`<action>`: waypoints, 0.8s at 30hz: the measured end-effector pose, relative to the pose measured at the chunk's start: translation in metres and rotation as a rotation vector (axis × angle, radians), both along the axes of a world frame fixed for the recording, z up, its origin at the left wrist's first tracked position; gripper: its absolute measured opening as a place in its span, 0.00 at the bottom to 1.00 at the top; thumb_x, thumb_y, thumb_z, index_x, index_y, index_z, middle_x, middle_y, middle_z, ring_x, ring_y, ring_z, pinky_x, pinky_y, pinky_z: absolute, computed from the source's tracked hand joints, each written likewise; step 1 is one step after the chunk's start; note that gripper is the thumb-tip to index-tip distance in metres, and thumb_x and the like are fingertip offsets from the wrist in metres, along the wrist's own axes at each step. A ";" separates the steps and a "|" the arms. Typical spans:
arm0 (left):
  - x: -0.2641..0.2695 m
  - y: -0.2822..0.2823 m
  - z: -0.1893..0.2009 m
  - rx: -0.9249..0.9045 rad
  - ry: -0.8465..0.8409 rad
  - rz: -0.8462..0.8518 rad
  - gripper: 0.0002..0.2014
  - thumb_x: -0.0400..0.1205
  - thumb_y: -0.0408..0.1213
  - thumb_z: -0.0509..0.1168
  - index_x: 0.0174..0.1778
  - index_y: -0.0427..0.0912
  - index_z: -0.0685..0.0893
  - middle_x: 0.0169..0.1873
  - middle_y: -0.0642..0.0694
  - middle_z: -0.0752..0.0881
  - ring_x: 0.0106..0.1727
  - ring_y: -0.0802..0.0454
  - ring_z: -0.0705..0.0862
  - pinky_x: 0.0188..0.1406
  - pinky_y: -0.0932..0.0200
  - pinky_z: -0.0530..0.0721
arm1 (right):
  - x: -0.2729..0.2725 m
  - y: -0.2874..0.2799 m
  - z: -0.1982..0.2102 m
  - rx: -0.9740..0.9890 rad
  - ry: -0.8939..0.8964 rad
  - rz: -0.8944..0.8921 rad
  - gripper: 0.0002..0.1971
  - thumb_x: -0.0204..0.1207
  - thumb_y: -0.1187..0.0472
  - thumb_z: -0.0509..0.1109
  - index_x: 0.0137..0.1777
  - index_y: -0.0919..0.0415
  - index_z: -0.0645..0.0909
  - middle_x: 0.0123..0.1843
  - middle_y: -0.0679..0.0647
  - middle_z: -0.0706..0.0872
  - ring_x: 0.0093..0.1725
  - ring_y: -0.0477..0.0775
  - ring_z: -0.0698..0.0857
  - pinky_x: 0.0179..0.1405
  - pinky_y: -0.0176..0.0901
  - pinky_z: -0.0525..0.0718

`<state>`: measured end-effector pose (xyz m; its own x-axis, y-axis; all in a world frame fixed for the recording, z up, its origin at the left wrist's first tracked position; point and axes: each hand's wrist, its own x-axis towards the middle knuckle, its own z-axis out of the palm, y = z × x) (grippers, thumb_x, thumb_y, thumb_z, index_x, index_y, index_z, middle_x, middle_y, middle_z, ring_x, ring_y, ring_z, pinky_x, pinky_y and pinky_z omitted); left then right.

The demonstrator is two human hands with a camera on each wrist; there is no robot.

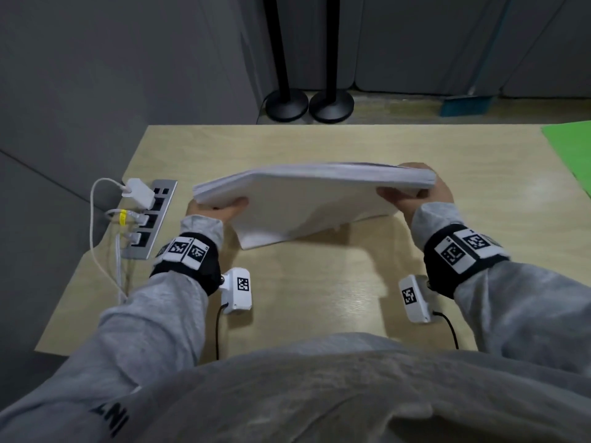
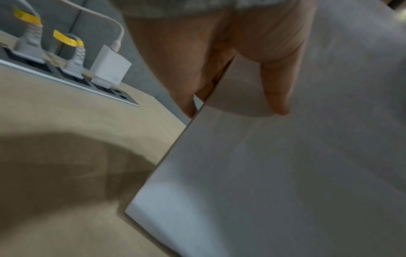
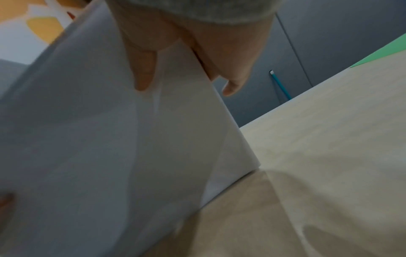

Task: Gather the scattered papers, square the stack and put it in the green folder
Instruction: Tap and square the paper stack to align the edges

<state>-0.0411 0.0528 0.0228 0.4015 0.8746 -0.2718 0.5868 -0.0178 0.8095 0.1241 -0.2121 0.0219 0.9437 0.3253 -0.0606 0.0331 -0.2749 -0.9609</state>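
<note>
A thick stack of white papers (image 1: 307, 206) stands tilted on its lower long edge at the middle of the wooden desk (image 1: 319, 292). My left hand (image 1: 220, 209) grips its left end, thumb on the near face and fingers behind. My right hand (image 1: 415, 196) grips the right end the same way. In the left wrist view the left hand (image 2: 230, 69) pinches the paper stack (image 2: 274, 173). In the right wrist view the right hand (image 3: 186, 57) pinches the paper stack (image 3: 110, 156). The green folder (image 1: 572, 151) lies flat at the desk's far right corner; a sliver of the green folder (image 3: 382, 52) shows there too.
A power strip (image 1: 150, 219) with a white charger (image 1: 139, 193) and cables is set into the desk's left edge, close to my left hand. Two black stand bases (image 1: 310, 105) sit on the floor beyond the desk. A grey partition wall stands at left.
</note>
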 end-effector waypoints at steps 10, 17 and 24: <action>0.000 -0.002 0.002 -0.008 0.031 -0.037 0.25 0.69 0.38 0.78 0.61 0.39 0.82 0.56 0.42 0.87 0.60 0.43 0.84 0.65 0.52 0.79 | -0.002 0.005 0.001 -0.063 0.047 0.038 0.20 0.70 0.61 0.78 0.62 0.54 0.80 0.49 0.50 0.86 0.51 0.55 0.86 0.50 0.41 0.81; -0.002 -0.008 0.019 0.032 0.064 0.052 0.39 0.69 0.58 0.74 0.72 0.41 0.74 0.64 0.44 0.81 0.67 0.44 0.77 0.44 0.77 0.63 | 0.001 0.005 0.014 0.130 -0.048 -0.087 0.18 0.71 0.62 0.77 0.60 0.55 0.79 0.45 0.42 0.85 0.37 0.23 0.83 0.39 0.17 0.78; 0.002 -0.005 0.000 0.010 0.125 0.050 0.40 0.66 0.57 0.76 0.71 0.44 0.74 0.57 0.43 0.83 0.46 0.48 0.79 0.49 0.61 0.73 | 0.002 0.007 0.010 -0.081 -0.017 0.012 0.13 0.75 0.58 0.74 0.60 0.55 0.82 0.46 0.51 0.84 0.43 0.49 0.83 0.45 0.36 0.77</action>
<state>-0.0388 0.0480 0.0225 0.3204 0.8956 -0.3086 0.6837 0.0069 0.7297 0.1264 -0.2053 0.0322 0.9407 0.3316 -0.0716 0.0527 -0.3515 -0.9347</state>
